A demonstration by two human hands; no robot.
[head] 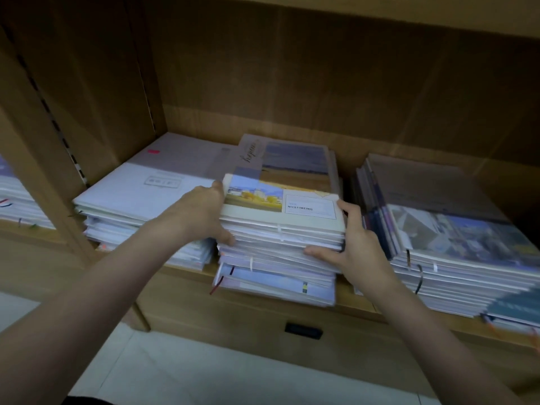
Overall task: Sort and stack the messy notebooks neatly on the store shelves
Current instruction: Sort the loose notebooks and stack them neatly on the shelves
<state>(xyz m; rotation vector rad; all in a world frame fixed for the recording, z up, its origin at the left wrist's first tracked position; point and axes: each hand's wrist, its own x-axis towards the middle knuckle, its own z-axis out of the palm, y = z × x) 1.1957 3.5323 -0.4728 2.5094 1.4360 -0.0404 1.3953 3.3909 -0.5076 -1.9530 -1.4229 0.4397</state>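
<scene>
Both grips clamp the middle stack of notebooks (280, 238) at frame centre: my left hand (201, 213) curls round its left edge, thumb on the front, and my right hand (353, 244) curls round its right edge. It sits on the wooden shelf (187, 273), between the left stack (140, 206) and the right stack (455, 244).

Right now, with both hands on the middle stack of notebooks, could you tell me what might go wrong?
1. The left hand and right hand grip only the upper part of the middle stack; loose notebooks may slide out.
2. The bottom notebooks overhang the shelf edge and could tip onto the floor.
3. The right stack sits close beside the right hand, so a shift could knock it askew.
</scene>
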